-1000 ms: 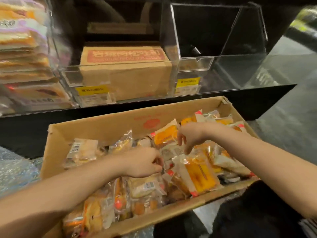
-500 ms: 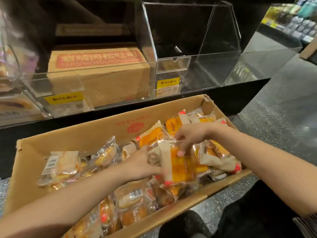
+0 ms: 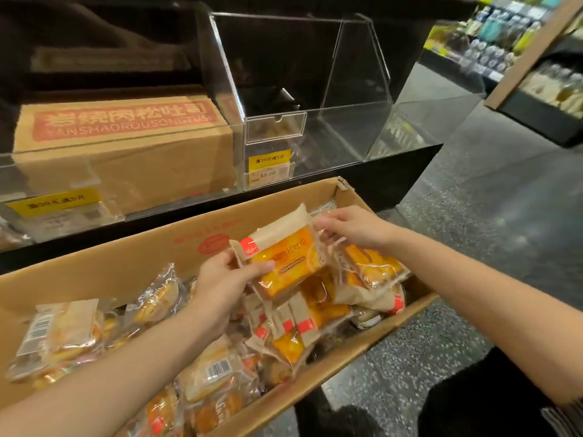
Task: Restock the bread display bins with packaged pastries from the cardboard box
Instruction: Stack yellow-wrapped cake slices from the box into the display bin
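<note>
An orange pastry packet is gripped above the cardboard box by the left hand; another packet is pinched by the right hand.

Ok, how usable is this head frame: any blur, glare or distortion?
Head view: wide-angle bending at the edges; motion blur smears the packets lower left in the cardboard box; reflections streak the empty acrylic bin; the orange pastry packet stays fairly sharp; background dim.
</note>
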Demonstrator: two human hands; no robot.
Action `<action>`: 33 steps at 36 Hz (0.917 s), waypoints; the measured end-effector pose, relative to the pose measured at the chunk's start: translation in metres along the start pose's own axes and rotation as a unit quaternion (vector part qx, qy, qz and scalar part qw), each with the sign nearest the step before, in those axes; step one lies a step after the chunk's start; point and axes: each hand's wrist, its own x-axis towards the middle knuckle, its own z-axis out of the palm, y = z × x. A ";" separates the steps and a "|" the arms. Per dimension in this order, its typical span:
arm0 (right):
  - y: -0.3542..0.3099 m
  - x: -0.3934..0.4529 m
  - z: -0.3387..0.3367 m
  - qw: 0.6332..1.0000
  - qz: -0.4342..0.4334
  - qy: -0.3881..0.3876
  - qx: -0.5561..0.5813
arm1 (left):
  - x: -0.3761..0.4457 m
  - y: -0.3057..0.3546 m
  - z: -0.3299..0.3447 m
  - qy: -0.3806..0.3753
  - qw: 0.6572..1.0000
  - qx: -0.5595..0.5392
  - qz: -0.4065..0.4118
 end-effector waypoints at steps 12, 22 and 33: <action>0.019 0.009 -0.028 0.927 0.283 -0.012 -0.246 | -0.002 -0.001 0.008 -0.010 0.999 0.025 0.022; 0.011 0.017 -0.029 0.949 0.256 -0.015 -0.183 | 0.003 0.000 0.000 0.029 0.999 -0.021 0.037; -0.046 0.008 -0.025 0.965 0.039 0.043 -0.254 | 0.008 0.017 -0.018 0.070 0.992 -0.048 0.092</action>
